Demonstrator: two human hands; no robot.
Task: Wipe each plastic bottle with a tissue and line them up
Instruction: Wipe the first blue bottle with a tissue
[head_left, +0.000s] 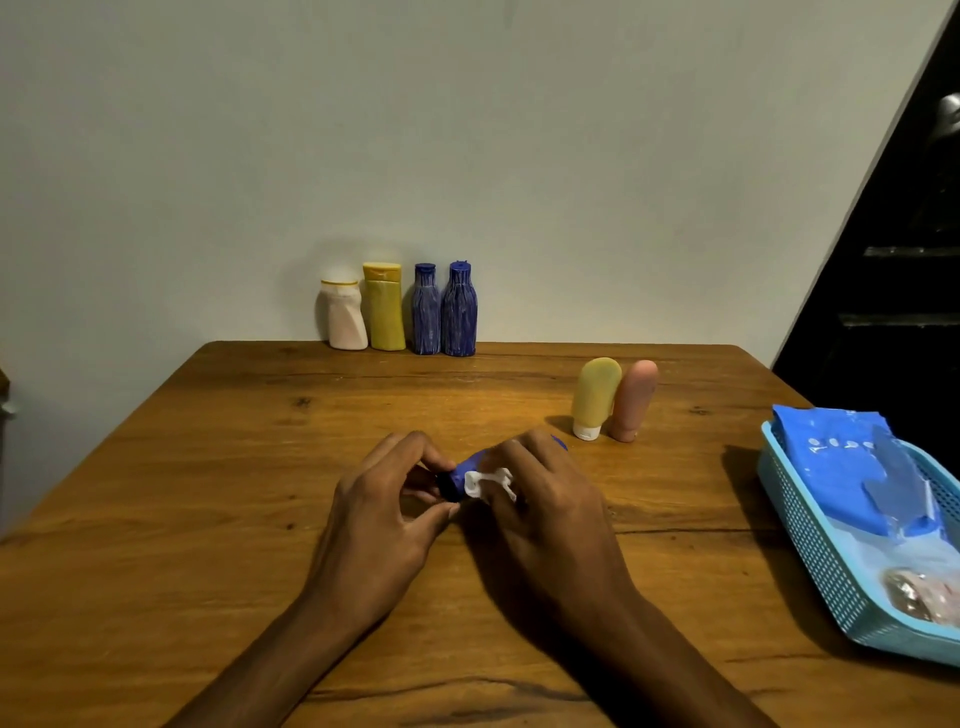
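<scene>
Left hand (384, 499) pinches the blue tube (465, 470) at its dark cap; right hand (540, 499) presses a tissue (491, 483) around it. Recommended: rotate tube, wipe cap to tail.

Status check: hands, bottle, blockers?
Left hand pinches blue bottle cap end; right hand wipes with tissue. Four bottles lined up. Nothing blocking.

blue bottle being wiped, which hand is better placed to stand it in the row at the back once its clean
Left, probably. The left hand pinches the blue bottle at its cap, nearer the row; the right hand holds the tissue.
</scene>
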